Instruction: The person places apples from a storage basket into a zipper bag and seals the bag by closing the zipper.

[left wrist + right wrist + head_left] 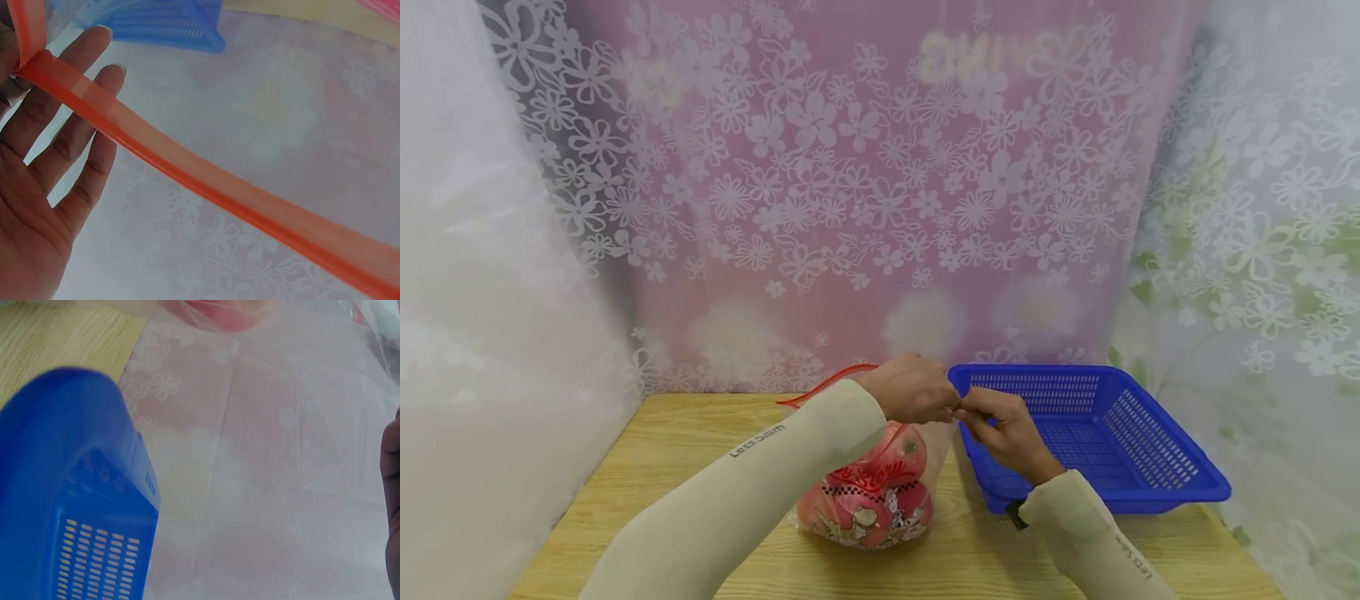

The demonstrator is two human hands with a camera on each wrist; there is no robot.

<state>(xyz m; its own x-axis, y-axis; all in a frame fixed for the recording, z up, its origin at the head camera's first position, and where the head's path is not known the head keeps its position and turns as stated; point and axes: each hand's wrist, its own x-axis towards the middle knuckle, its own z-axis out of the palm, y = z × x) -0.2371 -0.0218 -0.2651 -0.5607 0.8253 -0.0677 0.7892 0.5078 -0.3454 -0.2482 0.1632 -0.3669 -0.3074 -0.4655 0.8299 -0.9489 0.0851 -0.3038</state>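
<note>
A clear zip bag (pixel 859 523) with a red zip strip and printed cartoon figures stands on the table, holding several round red fruits (pixel 904 450). My left hand (pixel 917 389) reaches across above the bag and pinches its top edge at the right end. In the left wrist view, the red zip strip (pixel 206 184) runs past the spread fingers of that hand, whose thumb side is mostly cut off. Close against it, my right hand (pixel 1006 433) pinches the same corner between thumb and forefinger. Only an edge of the right hand (pixel 391 487) shows in the right wrist view.
An openwork blue plastic basket (pixel 1172 497) sits on the right of the wooden table (pixel 700 442), just beyond my right hand. A small dark tag (pixel 1017 515) hangs by its near corner. Flowered sheets (pixel 865 208) close off the back and both sides.
</note>
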